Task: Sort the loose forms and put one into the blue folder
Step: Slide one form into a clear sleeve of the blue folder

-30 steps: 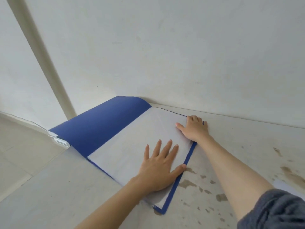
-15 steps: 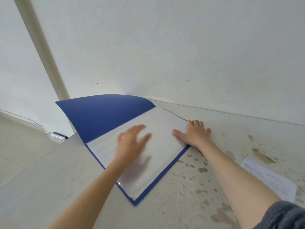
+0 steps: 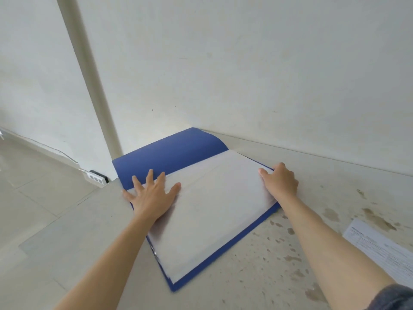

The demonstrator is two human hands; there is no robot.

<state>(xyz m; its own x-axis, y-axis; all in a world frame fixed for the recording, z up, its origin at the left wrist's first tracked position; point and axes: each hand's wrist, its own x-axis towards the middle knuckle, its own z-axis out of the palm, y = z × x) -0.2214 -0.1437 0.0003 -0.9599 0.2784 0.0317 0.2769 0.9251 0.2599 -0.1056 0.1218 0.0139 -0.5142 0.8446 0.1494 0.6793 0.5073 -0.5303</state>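
Observation:
The blue folder point(image 3: 169, 151) lies open on the table, its cover flap raised toward the wall. A white sheet point(image 3: 212, 211) lies flat inside it. My left hand point(image 3: 152, 195) rests spread and flat on the sheet's left corner by the spine, fingertips reaching the blue flap. My right hand point(image 3: 280, 181) presses on the sheet's far right corner with fingers curled over the edge. A loose printed form point(image 3: 384, 249) lies on the table at the right.
The pale table point(image 3: 290, 276) is stained with brown spots at the right. A white wall stands just behind the folder. A power strip point(image 3: 96, 177) and cable lie on the tiled floor at the left, beside a vertical pipe point(image 3: 89, 74).
My left hand has moved from the sheet's near middle to its left corner by the spine and now lies flat. The right hand stays on the far corner. The view shifted left.

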